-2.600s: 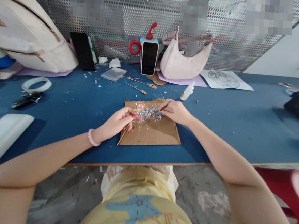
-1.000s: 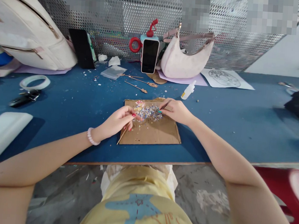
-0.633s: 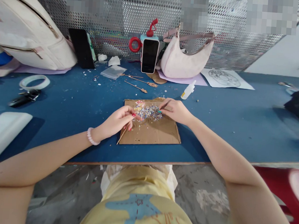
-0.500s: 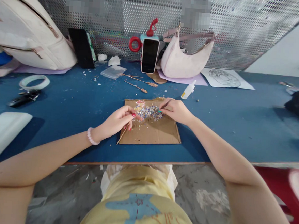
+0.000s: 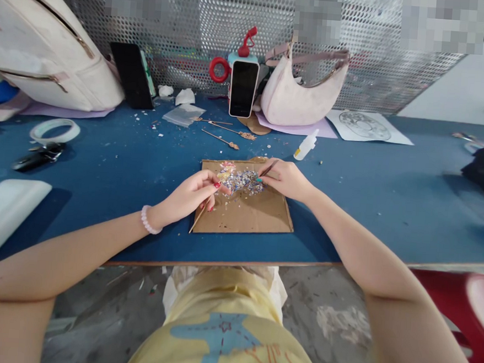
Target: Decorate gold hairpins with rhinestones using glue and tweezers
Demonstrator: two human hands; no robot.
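backpack: cut off left/top | glitter pieces: too small to identify | wall patches: blurred
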